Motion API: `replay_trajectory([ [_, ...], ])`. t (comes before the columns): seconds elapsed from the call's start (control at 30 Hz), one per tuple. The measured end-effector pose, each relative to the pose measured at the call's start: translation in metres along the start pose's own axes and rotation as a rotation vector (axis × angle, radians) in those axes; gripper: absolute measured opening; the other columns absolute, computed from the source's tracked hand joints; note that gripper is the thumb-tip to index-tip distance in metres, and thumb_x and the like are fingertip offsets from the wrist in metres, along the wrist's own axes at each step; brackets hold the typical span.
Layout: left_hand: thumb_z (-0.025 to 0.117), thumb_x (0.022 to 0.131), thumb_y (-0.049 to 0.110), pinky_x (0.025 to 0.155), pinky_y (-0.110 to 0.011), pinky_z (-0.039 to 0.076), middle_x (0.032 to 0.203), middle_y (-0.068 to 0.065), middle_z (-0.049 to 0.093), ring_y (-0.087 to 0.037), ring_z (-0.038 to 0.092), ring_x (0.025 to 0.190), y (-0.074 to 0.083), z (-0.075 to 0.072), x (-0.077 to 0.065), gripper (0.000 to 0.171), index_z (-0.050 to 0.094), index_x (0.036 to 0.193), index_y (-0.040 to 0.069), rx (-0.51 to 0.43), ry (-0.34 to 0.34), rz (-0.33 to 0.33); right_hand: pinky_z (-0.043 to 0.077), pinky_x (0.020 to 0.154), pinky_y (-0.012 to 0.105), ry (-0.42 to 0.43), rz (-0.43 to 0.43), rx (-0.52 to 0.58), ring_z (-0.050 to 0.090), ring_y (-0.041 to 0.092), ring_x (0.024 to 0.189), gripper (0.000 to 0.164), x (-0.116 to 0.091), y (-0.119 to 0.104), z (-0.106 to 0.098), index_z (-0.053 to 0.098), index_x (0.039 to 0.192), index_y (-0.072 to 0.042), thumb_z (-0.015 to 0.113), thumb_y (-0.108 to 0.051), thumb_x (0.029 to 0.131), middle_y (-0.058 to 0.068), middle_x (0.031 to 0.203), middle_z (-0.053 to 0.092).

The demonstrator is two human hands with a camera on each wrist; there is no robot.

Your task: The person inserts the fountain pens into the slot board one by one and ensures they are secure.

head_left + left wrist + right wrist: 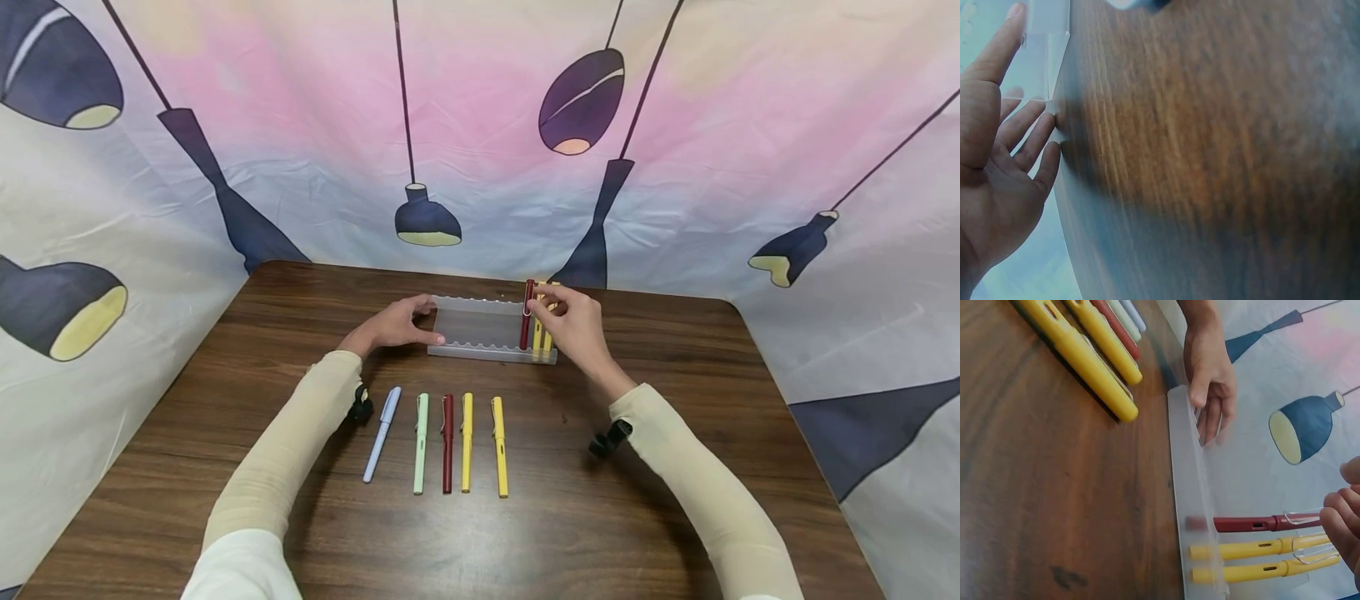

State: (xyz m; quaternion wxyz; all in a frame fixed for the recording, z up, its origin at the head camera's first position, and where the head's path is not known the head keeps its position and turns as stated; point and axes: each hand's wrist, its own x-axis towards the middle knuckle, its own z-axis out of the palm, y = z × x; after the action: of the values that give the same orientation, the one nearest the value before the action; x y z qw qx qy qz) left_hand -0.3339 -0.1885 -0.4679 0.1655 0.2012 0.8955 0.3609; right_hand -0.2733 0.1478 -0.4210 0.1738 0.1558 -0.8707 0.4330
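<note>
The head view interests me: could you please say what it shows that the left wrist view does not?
Of the two, only the head view shows the right hand pinching a dark red capped pen, and four yellow pens. Only the left wrist view shows the palm side of the left hand. Both show that hand at the clear plastic rack.

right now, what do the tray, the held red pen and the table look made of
Table: wood or wood-look laminate, satin; streaky grain, soft glare. Tray: probably plastic, clear and slightly cloudy; the table shows through. Held red pen: likely smooth plastic, judging by its even colour, though possibly painted metal.
</note>
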Motion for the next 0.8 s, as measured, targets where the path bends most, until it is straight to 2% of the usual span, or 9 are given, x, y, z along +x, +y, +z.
replay_trajectory([
  [0.23, 0.083, 0.088, 0.035, 0.118, -0.054, 0.035, 0.157, -0.021, 0.042, -0.037, 0.039, 0.146, -0.002, 0.000, 0.002, 0.093, 0.032, 0.158, 0.001, 0.010, 0.007, 0.005, 0.058, 0.066, 0.035, -0.049, 0.019, 0.048, 0.072, 0.017, 0.077, 0.029, -0.017, -0.005, 0.001, 0.077, 0.118, -0.014, 0.077, -0.029, 0.094, 0.002, 0.095, 0.077],
  [0.4, 0.083, 0.088, 0.035, 0.118, -0.054, 0.035, 0.157, -0.021, 0.043, -0.037, 0.039, 0.146, -0.002, 0.000, 0.002, 0.092, 0.033, 0.157, 0.001, 0.012, 0.008, 0.005, 0.060, 0.064, 0.032, -0.103, -0.010, 0.071, 0.073, 0.017, 0.079, 0.028, -0.029, -0.006, 0.004, 0.078, 0.117, -0.017, 0.081, -0.028, 0.091, 0.006, 0.105, 0.078],
  [0.5, 0.083, 0.088, 0.036, 0.118, -0.054, 0.034, 0.157, -0.022, 0.042, -0.038, 0.039, 0.146, -0.001, -0.001, 0.001, 0.093, 0.032, 0.158, 0.000, 0.012, 0.006, 0.005, 0.060, 0.064, 0.029, -0.145, -0.039, 0.091, 0.074, 0.016, 0.079, 0.029, -0.036, -0.007, 0.007, 0.078, 0.117, -0.015, 0.081, -0.026, 0.090, 0.012, 0.106, 0.077],
  [0.63, 0.083, 0.088, 0.036, 0.118, -0.055, 0.034, 0.157, -0.022, 0.042, -0.038, 0.038, 0.146, 0.001, -0.001, 0.000, 0.093, 0.032, 0.158, 0.000, 0.009, 0.006, 0.003, 0.061, 0.068, 0.027, -0.195, -0.056, 0.105, 0.074, 0.013, 0.080, 0.031, -0.046, -0.008, 0.011, 0.078, 0.118, -0.012, 0.082, -0.024, 0.089, 0.011, 0.103, 0.077],
  [0.8, 0.083, 0.088, 0.035, 0.119, -0.054, 0.034, 0.157, -0.021, 0.042, -0.037, 0.038, 0.146, 0.001, -0.001, 0.000, 0.093, 0.032, 0.157, 0.000, 0.006, 0.007, -0.004, 0.062, 0.073, 0.030, -0.263, -0.044, 0.110, 0.075, 0.012, 0.085, 0.035, -0.058, -0.007, 0.016, 0.076, 0.120, -0.009, 0.081, -0.025, 0.090, 0.010, 0.111, 0.077],
])
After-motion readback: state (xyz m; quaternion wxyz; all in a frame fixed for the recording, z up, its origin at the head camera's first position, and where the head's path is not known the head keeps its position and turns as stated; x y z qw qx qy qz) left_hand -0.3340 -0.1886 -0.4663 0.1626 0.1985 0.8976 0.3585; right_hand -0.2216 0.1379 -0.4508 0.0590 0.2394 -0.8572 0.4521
